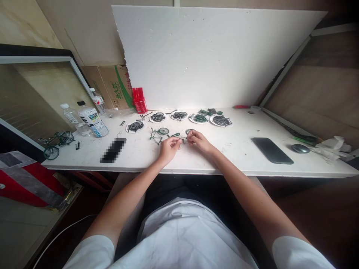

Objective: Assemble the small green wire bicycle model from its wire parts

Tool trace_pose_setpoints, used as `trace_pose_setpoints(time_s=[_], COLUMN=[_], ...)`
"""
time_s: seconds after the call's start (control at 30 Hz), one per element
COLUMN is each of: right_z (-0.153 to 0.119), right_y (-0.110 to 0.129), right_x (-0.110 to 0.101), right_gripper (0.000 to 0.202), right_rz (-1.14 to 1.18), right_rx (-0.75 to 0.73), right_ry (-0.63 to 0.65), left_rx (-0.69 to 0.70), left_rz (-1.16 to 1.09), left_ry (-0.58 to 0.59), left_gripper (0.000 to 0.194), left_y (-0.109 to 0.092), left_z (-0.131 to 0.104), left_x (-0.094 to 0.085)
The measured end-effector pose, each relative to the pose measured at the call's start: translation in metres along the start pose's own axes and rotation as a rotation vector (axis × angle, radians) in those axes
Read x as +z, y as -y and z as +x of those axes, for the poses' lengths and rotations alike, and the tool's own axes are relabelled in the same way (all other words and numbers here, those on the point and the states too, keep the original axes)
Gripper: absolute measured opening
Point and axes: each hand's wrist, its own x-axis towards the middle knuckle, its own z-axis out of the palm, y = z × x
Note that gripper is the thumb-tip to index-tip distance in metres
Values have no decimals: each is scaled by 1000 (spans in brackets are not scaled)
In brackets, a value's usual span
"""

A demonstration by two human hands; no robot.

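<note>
- Head view: the left hand (169, 149) pinches a small thin part (183, 138) between thumb and forefinger; the part is held just above the near middle of the white table (235, 157).
- Right hand (198, 142): fingers curled, their tips pressed together on the part's other end. Its exact shape is too small to tell.
- Just beyond the hands lie a green toy bicycle frame (156, 136), a spoked wheel (163, 130) touching or just beside it, and a small green piece (175, 134); a second wheel (190, 131) is partly hidden by the right hand.
- Farther back, white plates of loose bicycle parts stand in a row, the leftmost plate (127, 129) nearest; a model bicycle (57, 144) stands at the left end.
- Judging by its look, the held part is very light, fairly stiff and easy to drop or snap; a light fingertip pinch near each end suits it, without bending the middle.
- Frame tubes and spokes look fragile; the frame is best taken by a thicker tube, the wheels by their rims.
</note>
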Motion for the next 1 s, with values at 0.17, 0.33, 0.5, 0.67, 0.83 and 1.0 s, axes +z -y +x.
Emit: trace_pose_setpoints(time_s=[0.17,0.33,0.5,0.67,0.83,1.0], right_z=[4,3,0,3,5,3], right_y=[-4,-4,-2,-5,-7,-6], right_x=[-2,-1,0,-2,-3,0], right_gripper=[57,47,19,38,59,44], right_rz=[-133,-47,65,-24,-155,-64], right_rx=[11,38,44,4,8,11], right_ry=[-11,-19,-3,5,1,-10], left_rx=[1,-10,-12,-1,-12,-8], left_rz=[7,8,13,11,9,0], left_ry=[3,3,4,3,-3,3], left_gripper=[32,31,30,33,35,36], left_y=[1,-1,-3,-2,-1,-1], left_z=[0,0,-1,-1,-1,0], left_x=[0,0,0,0,0,1])
